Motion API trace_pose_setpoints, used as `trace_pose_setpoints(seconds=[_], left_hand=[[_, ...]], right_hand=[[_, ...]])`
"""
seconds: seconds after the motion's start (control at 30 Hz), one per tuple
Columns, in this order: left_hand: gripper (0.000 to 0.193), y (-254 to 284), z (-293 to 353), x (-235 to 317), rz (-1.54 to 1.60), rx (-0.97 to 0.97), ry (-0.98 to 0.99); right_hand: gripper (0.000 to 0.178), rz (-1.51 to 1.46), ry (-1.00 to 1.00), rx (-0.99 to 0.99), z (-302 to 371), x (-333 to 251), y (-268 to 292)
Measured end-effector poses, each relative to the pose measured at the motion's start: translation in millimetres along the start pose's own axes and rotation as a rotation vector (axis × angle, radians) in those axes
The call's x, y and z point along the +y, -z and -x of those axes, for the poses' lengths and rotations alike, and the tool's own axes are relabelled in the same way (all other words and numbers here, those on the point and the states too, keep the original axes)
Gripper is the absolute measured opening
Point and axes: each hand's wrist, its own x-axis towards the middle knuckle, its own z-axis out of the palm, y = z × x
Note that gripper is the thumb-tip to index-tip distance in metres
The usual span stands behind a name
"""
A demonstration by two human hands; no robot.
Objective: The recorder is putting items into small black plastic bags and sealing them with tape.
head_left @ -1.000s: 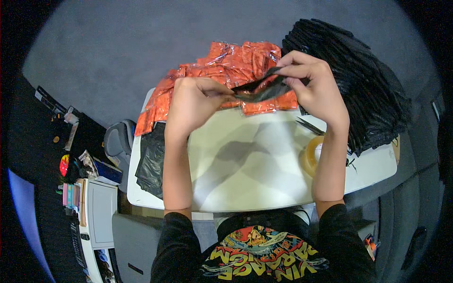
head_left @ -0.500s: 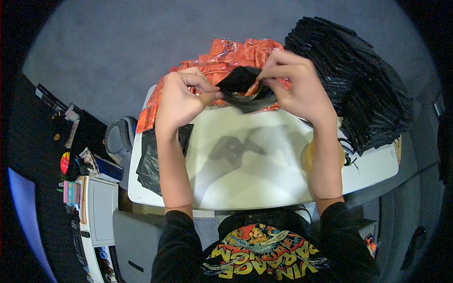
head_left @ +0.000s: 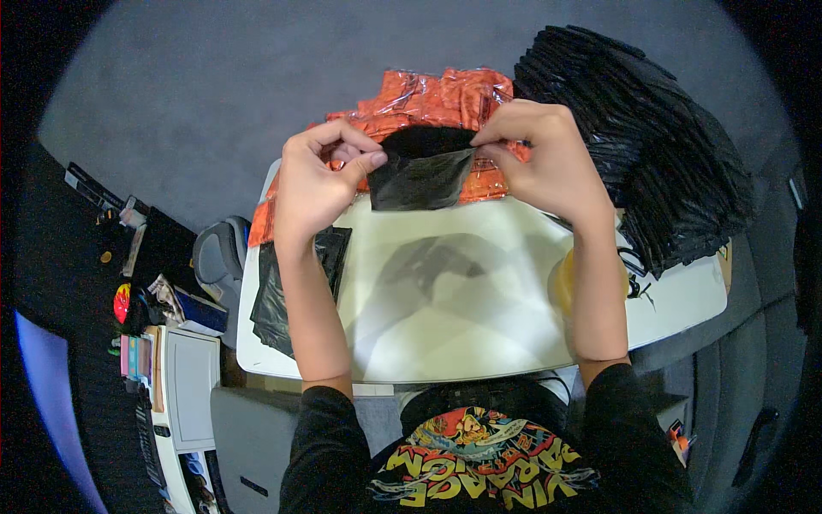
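Observation:
A black plastic bag [head_left: 421, 182] hangs above the far part of the white table, its mouth spread wide between my hands. My left hand [head_left: 330, 176] pinches the bag's left upper corner between thumb and finger. At the right upper corner, my right hand [head_left: 539, 154] grips the rim the same way. What lies inside the bag is too dark to make out. Behind it spreads a heap of orange items in clear wrapping [head_left: 445, 98]. Flat black bags [head_left: 278, 300] lie beneath my left forearm.
A tall pile of black plastic packages [head_left: 634, 146] rises at the table's right end. Partly behind my right forearm is a yellow roll [head_left: 562, 283], with black cords or scissors-like loops [head_left: 634, 270] beside it. The white table [head_left: 462, 343] has a rounded edge. A grey chair [head_left: 218, 257] stands to the left.
The bag has been drawn wider and now hangs with its front flat toward me. Orange and clear wrapping that showed near my right fingers is no longer seen at its mouth.

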Motion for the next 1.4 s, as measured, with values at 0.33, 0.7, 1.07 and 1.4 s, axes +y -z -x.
trace_pose_setpoints(seconds=[0.33, 0.7, 1.07, 1.4], left_hand=[[0.014, -10, -9, -9, 0.398, 0.262, -0.329], [0.039, -41, -8, 8, 0.474, 0.242, 0.005], [0.044, -63, -15, -13, 0.678, 0.170, -0.036], [0.028, -76, -4, 11, 0.361, 0.251, -0.078]], right_hand=[[0.073, -1.160, -0.182, -0.036, -5, -14, -76], [0.037, -1.310, -0.453, 0.194, -11, -5, -54], [0.022, -1.025, -0.313, 0.120, -4, 4, -47], [0.038, -1.117, -0.386, 0.121, -6, 7, -46]])
